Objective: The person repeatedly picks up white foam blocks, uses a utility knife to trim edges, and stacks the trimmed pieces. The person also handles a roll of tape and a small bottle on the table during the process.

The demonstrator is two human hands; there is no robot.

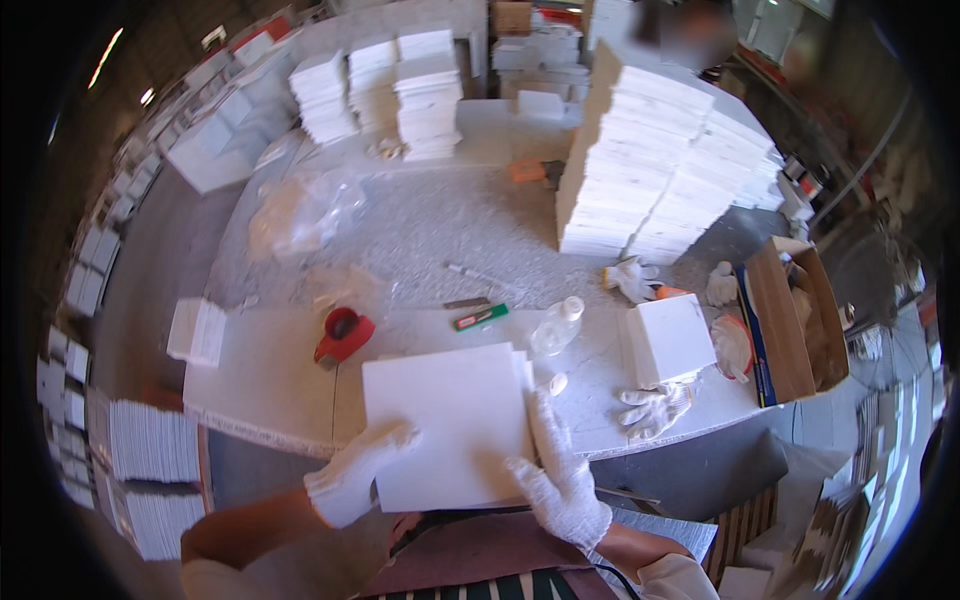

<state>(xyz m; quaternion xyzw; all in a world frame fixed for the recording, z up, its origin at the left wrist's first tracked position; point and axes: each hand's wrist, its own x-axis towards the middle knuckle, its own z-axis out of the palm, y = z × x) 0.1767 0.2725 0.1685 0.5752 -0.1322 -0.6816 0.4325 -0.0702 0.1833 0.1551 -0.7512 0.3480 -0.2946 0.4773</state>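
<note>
A dusty table (420, 230) bears tall white stacks (640, 175) and a bottle (556, 328).

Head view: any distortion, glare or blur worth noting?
In the head view, corners go black and the worktable bows along its front edge; in the head view, the top white panel looks bright with little surface detail; in the head view, a patch near the top is heavily blurred.

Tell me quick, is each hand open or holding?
White-gloved left hand: at the left edge of the flat white square boards; grip cannot be told.
White-gloved right hand: open, thumb spread, at their right edge.
</note>
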